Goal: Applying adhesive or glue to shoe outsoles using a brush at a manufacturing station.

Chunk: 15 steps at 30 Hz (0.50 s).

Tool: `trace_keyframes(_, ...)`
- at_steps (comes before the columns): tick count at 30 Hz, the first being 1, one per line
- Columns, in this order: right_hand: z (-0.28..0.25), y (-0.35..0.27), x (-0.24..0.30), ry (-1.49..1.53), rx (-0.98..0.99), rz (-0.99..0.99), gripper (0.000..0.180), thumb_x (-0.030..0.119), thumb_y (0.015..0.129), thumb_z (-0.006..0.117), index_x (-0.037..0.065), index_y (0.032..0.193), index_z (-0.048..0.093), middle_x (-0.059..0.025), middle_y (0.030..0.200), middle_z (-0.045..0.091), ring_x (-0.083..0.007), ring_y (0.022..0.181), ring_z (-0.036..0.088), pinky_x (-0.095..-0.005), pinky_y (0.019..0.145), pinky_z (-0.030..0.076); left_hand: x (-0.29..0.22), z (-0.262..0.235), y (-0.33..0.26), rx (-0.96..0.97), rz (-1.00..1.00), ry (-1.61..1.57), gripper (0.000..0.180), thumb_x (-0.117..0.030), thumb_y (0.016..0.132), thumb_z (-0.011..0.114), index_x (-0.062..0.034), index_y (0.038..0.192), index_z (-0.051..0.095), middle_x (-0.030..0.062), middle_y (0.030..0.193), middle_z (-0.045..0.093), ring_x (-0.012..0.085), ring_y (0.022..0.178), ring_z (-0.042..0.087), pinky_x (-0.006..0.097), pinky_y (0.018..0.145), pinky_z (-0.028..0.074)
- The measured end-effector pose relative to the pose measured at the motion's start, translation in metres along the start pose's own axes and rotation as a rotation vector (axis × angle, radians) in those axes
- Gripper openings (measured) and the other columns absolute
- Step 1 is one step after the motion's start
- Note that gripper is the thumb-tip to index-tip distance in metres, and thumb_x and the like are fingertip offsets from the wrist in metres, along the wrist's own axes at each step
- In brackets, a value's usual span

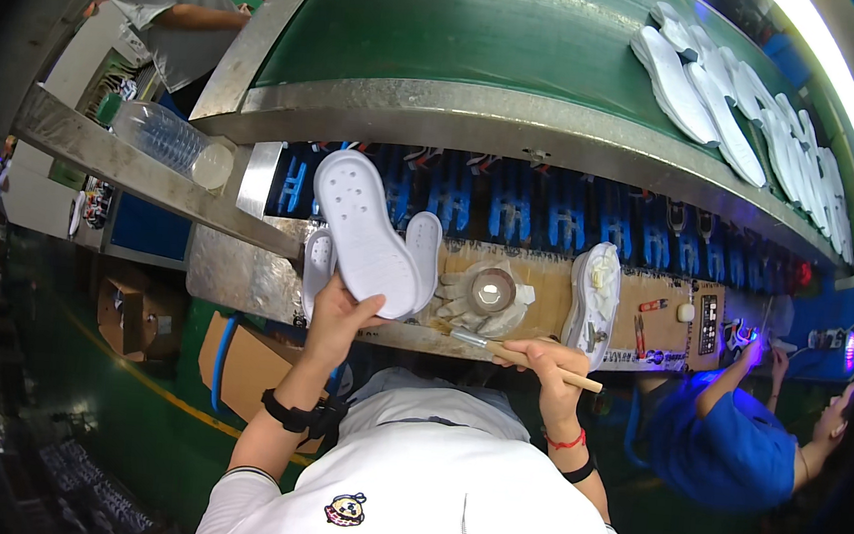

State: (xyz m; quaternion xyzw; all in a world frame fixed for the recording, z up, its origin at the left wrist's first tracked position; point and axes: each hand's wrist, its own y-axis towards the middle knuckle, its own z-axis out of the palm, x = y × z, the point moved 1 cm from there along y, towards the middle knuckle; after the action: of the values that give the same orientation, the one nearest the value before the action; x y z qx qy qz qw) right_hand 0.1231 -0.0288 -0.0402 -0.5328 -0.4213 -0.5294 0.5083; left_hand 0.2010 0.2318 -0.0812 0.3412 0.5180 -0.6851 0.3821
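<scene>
My left hand [344,323] grips a white shoe sole [368,232] by its near end, tilted up with its holed face toward me. Behind it, two more white soles [423,250] stick out on either side, partly hidden. A wooden-handled brush [530,361] is in the closed fingers of my right hand [551,369], its bristle end pointing left toward the held sole but apart from it. Just beyond the brush, a small round bowl [492,290] rests on a crumpled pale glove or cloth [462,305]. To its right lies a white shoe [593,295] with small items on it.
A green conveyor belt [445,38] with a metal edge crosses above the bench, carrying several white soles [702,88] at right. Blue clamps [512,203] line up beneath. A plastic bottle [171,141] lies left. One person in blue [734,442] works at right, another [172,6] stands far left.
</scene>
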Motion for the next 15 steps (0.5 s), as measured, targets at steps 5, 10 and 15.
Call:
trace_keyframes(5, 0.003, 0.013, 0.001, -0.157, 0.062, -0.168, 0.022, 0.008, 0.087, 0.051, -0.004, 0.087, 0.069, -0.0119, 0.069, 0.066, -0.0144, 0.056, 0.058, -0.0252, 0.053, 0.044, -0.010, 0.035, -0.007, -0.002, 0.234, 0.116, 0.033, 0.004, 0.083, 0.059, 0.0043, 0.113, 0.047, 0.0130, 0.103, 0.061, 0.0160, 0.092, 0.061, 0.026, 0.077, 0.052)
trace_keyframes(10, 0.001, 0.019, 0.014, -0.318, 0.153, -0.320, 0.018, 0.004, 0.083, 0.053, -0.003, 0.082, 0.069, -0.0107, 0.062, 0.063, -0.0169, 0.050, 0.054, -0.0271, 0.049, 0.042, -0.018, 0.044, -0.012, 0.024, 0.305, 0.190, 0.030, 0.005, 0.083, 0.059, 0.0056, 0.111, 0.049, 0.0123, 0.101, 0.061, 0.0136, 0.091, 0.060, 0.024, 0.080, 0.049)
trace_keyframes(15, 0.004, 0.024, 0.021, -0.266, 0.148, -0.359, 0.017, 0.002, 0.081, 0.053, -0.004, 0.081, 0.069, -0.0106, 0.060, 0.062, -0.0179, 0.049, 0.055, -0.0280, 0.049, 0.043, -0.015, 0.047, -0.013, 0.038, 0.309, 0.185, 0.032, 0.005, 0.083, 0.058, 0.0059, 0.114, 0.048, 0.0113, 0.101, 0.061, 0.0129, 0.091, 0.060, 0.024, 0.080, 0.049)
